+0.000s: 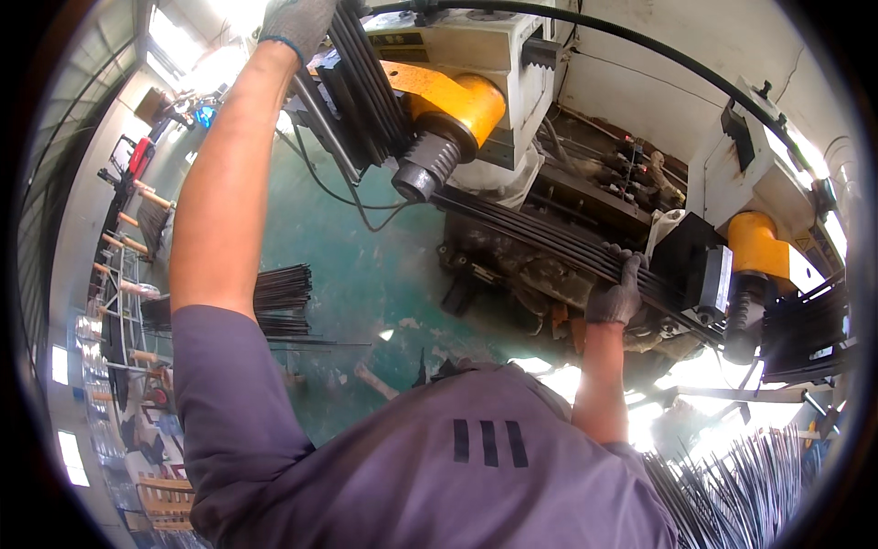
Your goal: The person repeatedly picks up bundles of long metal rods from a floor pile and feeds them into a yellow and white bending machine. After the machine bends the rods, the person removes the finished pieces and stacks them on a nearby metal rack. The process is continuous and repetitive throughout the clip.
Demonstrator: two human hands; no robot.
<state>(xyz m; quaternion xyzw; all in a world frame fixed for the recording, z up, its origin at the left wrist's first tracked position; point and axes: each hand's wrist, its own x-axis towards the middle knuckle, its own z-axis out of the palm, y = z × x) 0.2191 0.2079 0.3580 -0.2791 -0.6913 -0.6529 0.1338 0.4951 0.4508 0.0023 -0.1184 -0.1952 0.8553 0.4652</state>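
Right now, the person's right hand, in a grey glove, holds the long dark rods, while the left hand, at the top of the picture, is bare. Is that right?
Not quite: the left hand is not bare. The head view shows it in a grey glove with a blue cuff edge. The right hand, also gloved in grey, does hold the long dark rods.

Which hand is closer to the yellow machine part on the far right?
Right. The right hand is on the rods, left of the yellow part; the left hand is far off, upper left.
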